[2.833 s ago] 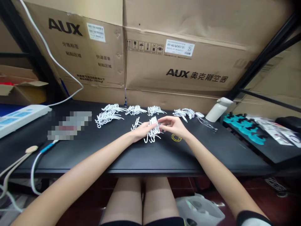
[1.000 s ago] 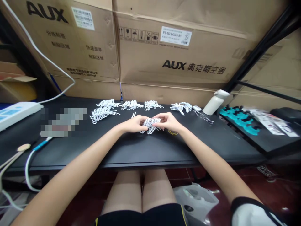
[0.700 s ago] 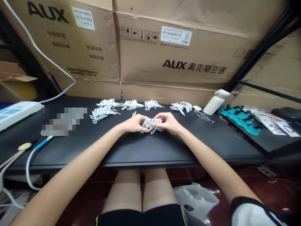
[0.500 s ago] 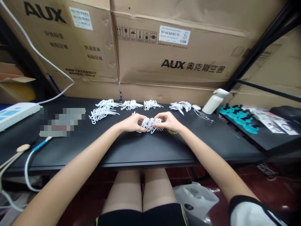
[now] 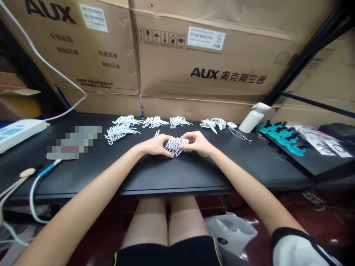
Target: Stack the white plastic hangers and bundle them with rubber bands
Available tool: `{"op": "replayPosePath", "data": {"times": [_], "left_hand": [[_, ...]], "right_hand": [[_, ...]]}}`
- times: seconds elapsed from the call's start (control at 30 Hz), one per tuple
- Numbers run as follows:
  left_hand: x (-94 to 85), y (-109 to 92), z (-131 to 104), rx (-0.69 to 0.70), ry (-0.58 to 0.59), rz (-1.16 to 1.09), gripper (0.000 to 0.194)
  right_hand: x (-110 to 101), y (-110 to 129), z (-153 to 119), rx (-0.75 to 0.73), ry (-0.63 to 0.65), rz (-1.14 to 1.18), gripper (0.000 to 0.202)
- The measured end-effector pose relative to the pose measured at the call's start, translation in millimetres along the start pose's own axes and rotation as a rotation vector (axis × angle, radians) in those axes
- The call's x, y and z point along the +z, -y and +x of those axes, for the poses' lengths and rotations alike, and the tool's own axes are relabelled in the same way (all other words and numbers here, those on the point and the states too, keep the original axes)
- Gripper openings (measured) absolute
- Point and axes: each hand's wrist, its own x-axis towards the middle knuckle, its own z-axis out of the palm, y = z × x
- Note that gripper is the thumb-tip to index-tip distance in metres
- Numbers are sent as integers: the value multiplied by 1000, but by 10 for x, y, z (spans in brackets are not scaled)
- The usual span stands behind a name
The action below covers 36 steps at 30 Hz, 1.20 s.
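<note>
Between my two hands is a bundle of white hooks (image 5: pixel 175 146), packed side by side just above or on the black table. My left hand (image 5: pixel 158 145) is curled around the bundle's left end, thumb in front. At the right end, my right hand (image 5: pixel 196 142) pinches the hooks between thumb and fingers. A loose white hook (image 5: pixel 157 133) shows behind my left hand. Yellow rubber bands (image 5: pixel 203 154) lie partly hidden under my right wrist. Similar hook piles (image 5: pixel 122 129) rest at the back left, with another pile (image 5: pixel 181 121) behind my hands.
A white tangled pile (image 5: pixel 213 124), glasses (image 5: pixel 240 136) and a white bottle (image 5: pixel 252 119) stand at the back right. Teal holders (image 5: pixel 283 137) lie far right. To the left are a power strip (image 5: pixel 22 132) and a blurred-out device (image 5: pixel 74 142). Cardboard boxes (image 5: pixel 166 85) line the back.
The bundle has shifted slightly and its hooks sit more evenly together. My left fingers have moved a little around its end; both hands stay in nearly the same place.
</note>
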Motion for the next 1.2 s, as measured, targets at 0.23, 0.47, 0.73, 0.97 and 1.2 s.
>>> {"op": "replayPosePath", "data": {"times": [0.23, 0.47, 0.73, 0.97, 1.2], "left_hand": [[-99, 97, -26, 25, 62, -119, 49], [-108, 154, -17, 28, 77, -195, 41], [-98, 163, -1, 35, 92, -260, 44], [-155, 169, -22, 15, 104, -145, 53], [-181, 209, -40, -23, 78, -156, 60]], "right_hand": [[-22, 28, -8, 28, 17, -31, 43], [34, 12, -6, -28, 4, -46, 44], [78, 59, -17, -48, -45, -86, 43], [59, 35, -16, -47, -32, -82, 38], [51, 51, -8, -90, -52, -185, 49]]}}
